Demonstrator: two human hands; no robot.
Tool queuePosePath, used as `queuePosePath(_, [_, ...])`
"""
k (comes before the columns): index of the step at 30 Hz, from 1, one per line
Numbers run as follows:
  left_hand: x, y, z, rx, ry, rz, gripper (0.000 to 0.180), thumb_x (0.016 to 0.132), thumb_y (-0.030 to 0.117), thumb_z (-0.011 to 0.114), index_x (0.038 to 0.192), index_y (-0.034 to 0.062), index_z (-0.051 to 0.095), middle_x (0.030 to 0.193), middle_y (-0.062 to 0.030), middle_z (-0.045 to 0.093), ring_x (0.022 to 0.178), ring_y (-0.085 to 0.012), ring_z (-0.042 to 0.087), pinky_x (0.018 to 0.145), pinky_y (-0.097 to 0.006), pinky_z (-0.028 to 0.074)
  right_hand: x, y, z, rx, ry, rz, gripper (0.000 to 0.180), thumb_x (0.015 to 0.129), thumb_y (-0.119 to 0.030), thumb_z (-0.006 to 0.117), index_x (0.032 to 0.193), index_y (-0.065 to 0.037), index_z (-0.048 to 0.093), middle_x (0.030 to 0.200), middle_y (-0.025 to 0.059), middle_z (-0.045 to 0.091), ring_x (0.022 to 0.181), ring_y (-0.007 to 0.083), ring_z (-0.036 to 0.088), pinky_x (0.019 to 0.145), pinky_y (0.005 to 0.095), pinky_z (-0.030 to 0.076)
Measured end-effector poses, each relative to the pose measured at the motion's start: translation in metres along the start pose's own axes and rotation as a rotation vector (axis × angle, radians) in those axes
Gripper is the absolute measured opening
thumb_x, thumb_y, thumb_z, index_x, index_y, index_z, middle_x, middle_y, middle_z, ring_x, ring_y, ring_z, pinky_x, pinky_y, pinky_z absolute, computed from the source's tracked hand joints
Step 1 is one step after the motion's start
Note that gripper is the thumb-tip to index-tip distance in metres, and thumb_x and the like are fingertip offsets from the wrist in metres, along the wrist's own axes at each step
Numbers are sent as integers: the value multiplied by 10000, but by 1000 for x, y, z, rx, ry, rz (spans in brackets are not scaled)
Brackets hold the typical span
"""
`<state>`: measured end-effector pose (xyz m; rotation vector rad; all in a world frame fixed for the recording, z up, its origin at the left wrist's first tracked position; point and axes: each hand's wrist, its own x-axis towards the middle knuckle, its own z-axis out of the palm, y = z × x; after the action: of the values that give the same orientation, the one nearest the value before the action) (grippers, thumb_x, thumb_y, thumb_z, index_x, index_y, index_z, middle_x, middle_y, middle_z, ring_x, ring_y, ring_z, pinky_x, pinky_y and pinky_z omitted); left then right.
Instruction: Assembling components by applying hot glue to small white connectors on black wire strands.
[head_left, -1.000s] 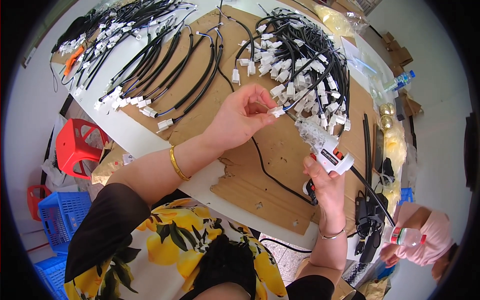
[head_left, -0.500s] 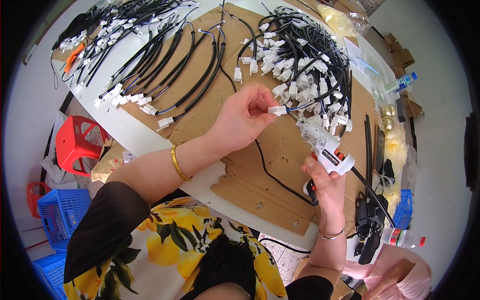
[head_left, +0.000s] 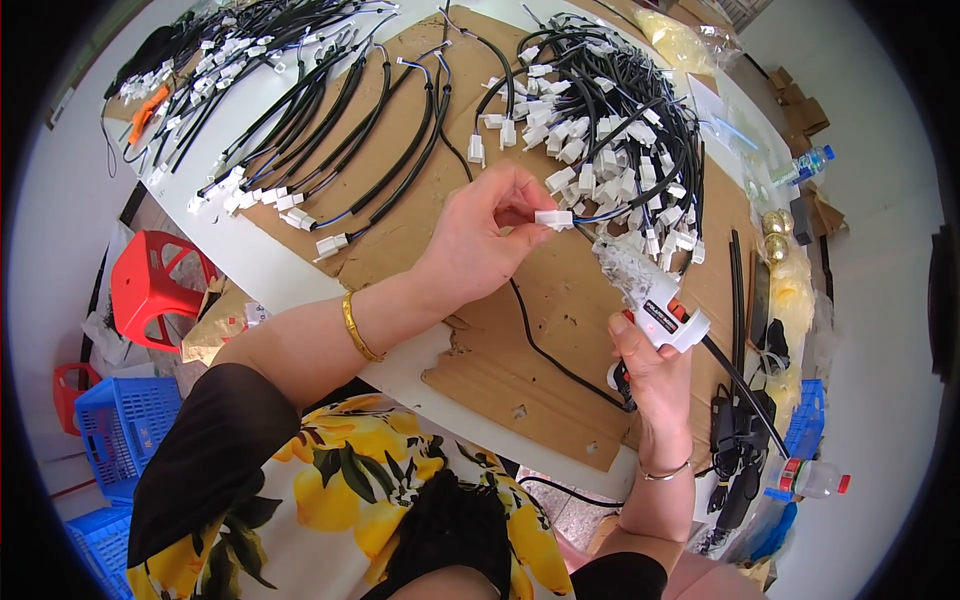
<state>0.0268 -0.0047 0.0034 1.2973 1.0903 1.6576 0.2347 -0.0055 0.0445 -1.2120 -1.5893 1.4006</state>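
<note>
Between the thumb and fingers of my left hand (head_left: 490,235) is a white plastic connector (head_left: 553,219), with blue and black wires running from it toward a black-sleeved cable. My right hand (head_left: 650,370) is wrapped round the handle of a white hot glue gun (head_left: 655,303). The gun's smeared, glue-coated nose points up and left, close to the wires behind the connector; whether it touches them I cannot tell. Just beyond lies a big heap of cables with white connectors (head_left: 590,130).
Finished-looking cables (head_left: 385,150) lie in a curved row on cardboard (head_left: 540,385) to the left. Another cable pile (head_left: 220,70) lies far left. Black power adapters (head_left: 735,450) and a bottle (head_left: 810,478) are at right. A red stool (head_left: 155,290) and blue crates (head_left: 125,420) stand left.
My hands, the connector and the glue gun have hardly moved. At the lower right, a person in pink has shifted mostly out of view, uncovering a blue item.
</note>
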Motion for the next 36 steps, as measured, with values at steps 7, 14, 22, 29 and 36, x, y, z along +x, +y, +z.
queuePosePath(7, [0, 2, 1, 17, 15, 0, 264, 727, -147, 548, 863, 34, 411, 910, -76, 574, 838, -107, 554, 727, -230, 466, -2, 0, 1, -32, 35, 15, 181, 725, -143, 659, 823, -44, 543, 644, -17, 532, 552, 45, 470, 492, 185, 365])
queuePosePath(14, [-2, 5, 2, 100, 22, 24, 237, 727, -136, 557, 844, 25, 430, 895, -79, 580, 846, -118, 561, 751, -244, 468, -2, -3, 1, -63, 31, -5, 177, 729, -137, 654, 836, -47, 545, 665, -29, 534, 562, 34, 459, 493, 182, 352])
queuePosePath(22, [-2, 7, 2, 251, 23, 131, 223, 713, -132, 573, 826, 12, 446, 859, -88, 585, 831, -130, 582, 741, -247, 483, -2, 0, -1, -85, 19, 14, 229, 735, -145, 675, 880, -34, 537, 695, -23, 531, 589, 43, 464, 515, 187, 368])
queuePosePath(29, [-2, 6, 1, 363, 32, 197, 192, 710, -122, 583, 797, 2, 466, 844, -89, 584, 808, -146, 596, 724, -253, 495, -1, 5, -2, 25, -3, -41, 264, 738, -145, 669, 914, -7, 529, 730, 22, 554, 616, 86, 507, 549, 228, 424])
queuePosePath(36, [-1, 1, 2, 379, 76, 298, 174, 688, -57, 587, 825, 29, 523, 760, -87, 579, 703, -245, 592, 612, -302, 484, -1, 6, -3, -9, -2, 6, 251, 744, -152, 669, 901, -13, 530, 721, 13, 556, 615, 75, 504, 547, 215, 418])
